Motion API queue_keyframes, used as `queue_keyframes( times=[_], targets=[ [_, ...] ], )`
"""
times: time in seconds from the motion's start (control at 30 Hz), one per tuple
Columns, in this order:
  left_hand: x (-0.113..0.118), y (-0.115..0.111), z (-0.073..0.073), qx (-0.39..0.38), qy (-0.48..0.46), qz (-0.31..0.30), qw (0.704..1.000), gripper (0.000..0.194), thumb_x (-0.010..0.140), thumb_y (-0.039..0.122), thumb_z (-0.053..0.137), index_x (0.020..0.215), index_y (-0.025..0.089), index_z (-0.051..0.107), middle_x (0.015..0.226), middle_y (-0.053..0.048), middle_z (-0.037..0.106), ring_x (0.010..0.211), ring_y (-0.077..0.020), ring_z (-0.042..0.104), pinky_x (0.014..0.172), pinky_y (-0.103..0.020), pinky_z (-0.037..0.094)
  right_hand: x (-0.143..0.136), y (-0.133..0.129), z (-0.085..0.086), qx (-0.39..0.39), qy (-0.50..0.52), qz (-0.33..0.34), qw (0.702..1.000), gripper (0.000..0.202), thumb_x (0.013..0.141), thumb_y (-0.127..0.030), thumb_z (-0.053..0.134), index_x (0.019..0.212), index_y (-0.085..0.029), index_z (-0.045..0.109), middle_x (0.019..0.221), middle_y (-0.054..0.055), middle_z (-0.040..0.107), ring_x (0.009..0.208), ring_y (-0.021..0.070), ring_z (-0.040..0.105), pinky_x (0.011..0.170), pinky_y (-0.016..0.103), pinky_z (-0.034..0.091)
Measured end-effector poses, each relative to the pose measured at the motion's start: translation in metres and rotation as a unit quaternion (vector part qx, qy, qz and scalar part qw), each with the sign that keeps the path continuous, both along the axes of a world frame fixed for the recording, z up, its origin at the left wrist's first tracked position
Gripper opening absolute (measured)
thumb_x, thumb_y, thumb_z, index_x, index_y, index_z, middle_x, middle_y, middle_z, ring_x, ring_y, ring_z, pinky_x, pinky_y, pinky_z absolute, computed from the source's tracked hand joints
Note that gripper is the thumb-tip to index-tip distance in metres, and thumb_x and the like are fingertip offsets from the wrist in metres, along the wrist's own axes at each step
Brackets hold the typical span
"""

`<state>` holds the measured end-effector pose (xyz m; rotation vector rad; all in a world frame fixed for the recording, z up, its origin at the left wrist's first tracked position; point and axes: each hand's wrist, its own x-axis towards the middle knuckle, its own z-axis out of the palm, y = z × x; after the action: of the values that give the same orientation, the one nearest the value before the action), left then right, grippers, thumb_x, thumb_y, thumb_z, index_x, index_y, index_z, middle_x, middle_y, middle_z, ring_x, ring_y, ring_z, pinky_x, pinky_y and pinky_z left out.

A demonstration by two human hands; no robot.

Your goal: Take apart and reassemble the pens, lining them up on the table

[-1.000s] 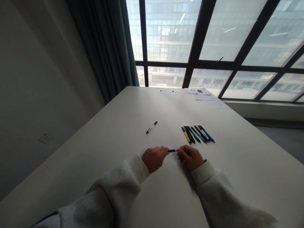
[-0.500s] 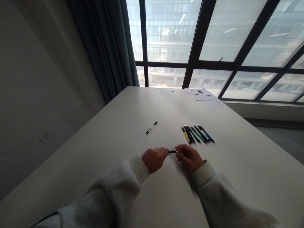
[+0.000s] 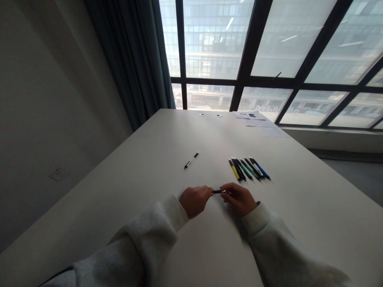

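Between my two hands, low over the white table (image 3: 185, 247), a dark pen (image 3: 217, 191) lies roughly level. My left hand (image 3: 196, 200) is closed round its left part, which the fingers hide. The thumb and fingers of my right hand (image 3: 238, 198) pinch the pen at its silvery right end. Beyond my left hand a single black and white pen (image 3: 191, 160) rests slantwise on the tabletop. Past my right hand lies a row of several pens, among them a yellow and black pen (image 3: 234, 170), a green one (image 3: 245, 170) and a blue one (image 3: 263, 170).
Sheets of paper (image 3: 254, 122) lie at the table's far right edge. Two small white pieces with dark spots sit near the far edge, one of them a white piece (image 3: 220, 115). A dark curtain (image 3: 134, 59) and a large window stand behind the table.
Almost nothing differs. My right hand's fingertips and the pen's right end have dropped very slightly; the pens on the table have not moved.
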<state>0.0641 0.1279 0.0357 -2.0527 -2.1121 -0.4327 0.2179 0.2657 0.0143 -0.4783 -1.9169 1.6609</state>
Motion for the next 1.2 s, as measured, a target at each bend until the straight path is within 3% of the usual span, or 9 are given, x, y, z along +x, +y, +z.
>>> queue_keyframes(
  times=[0.2,0.5,0.87,1.03,1.2],
  targets=[
    [-0.0007,-0.0002,-0.0001,0.004,-0.001,-0.005,1.0,0.019,0.098,0.03,0.039,0.099,0.021,0.056,0.08,0.001,0.064,0.066,-0.0157,0.061,0.05,-0.027,0.037,0.0004,-0.0002,0.0038,0.007,-0.051,0.002,0.999,0.032,0.079,-0.049,0.065,0.079,-0.017,0.067,0.061,0.001,0.063,0.05,0.0129,0.056,0.047,0.027,0.049],
    [-0.0005,-0.0002,0.0005,0.0,-0.021,-0.005,1.0,0.019,0.098,0.029,0.04,0.1,0.021,0.057,0.08,0.0,0.065,0.067,-0.0148,0.062,0.052,-0.026,0.039,0.0014,0.0009,0.0027,0.01,0.005,-0.001,1.0,0.024,0.073,-0.04,0.074,0.085,-0.019,0.069,0.063,-0.001,0.062,0.054,0.0127,0.058,0.053,0.027,0.051],
    [-0.0006,-0.0005,0.0007,0.001,-0.035,-0.006,0.999,0.021,0.099,0.029,0.038,0.098,0.02,0.057,0.08,-0.001,0.065,0.065,-0.0137,0.061,0.052,-0.025,0.039,0.0018,0.004,0.0034,0.021,0.014,-0.02,0.999,0.027,0.073,-0.042,0.074,0.086,-0.019,0.067,0.071,0.002,0.063,0.056,0.0138,0.057,0.052,0.029,0.051],
    [-0.0012,-0.0006,0.0001,0.007,-0.051,-0.005,0.999,0.024,0.099,0.029,0.036,0.097,0.019,0.058,0.08,-0.002,0.065,0.064,-0.0126,0.06,0.053,-0.024,0.04,0.0032,0.0063,0.0028,0.05,0.019,-0.04,0.998,0.028,0.072,-0.043,0.075,0.086,-0.02,0.066,0.081,0.006,0.064,0.072,0.0176,0.059,0.058,0.029,0.053],
    [-0.002,-0.0004,-0.0001,0.011,-0.056,-0.006,0.998,0.025,0.099,0.03,0.036,0.097,0.019,0.058,0.08,-0.002,0.066,0.064,-0.0131,0.061,0.052,-0.023,0.039,0.002,0.0055,-0.0001,0.018,0.037,-0.045,0.998,0.033,0.072,-0.045,0.075,0.09,-0.02,0.064,0.084,0.007,0.064,0.073,0.0176,0.058,0.055,0.028,0.054]
  ],
)
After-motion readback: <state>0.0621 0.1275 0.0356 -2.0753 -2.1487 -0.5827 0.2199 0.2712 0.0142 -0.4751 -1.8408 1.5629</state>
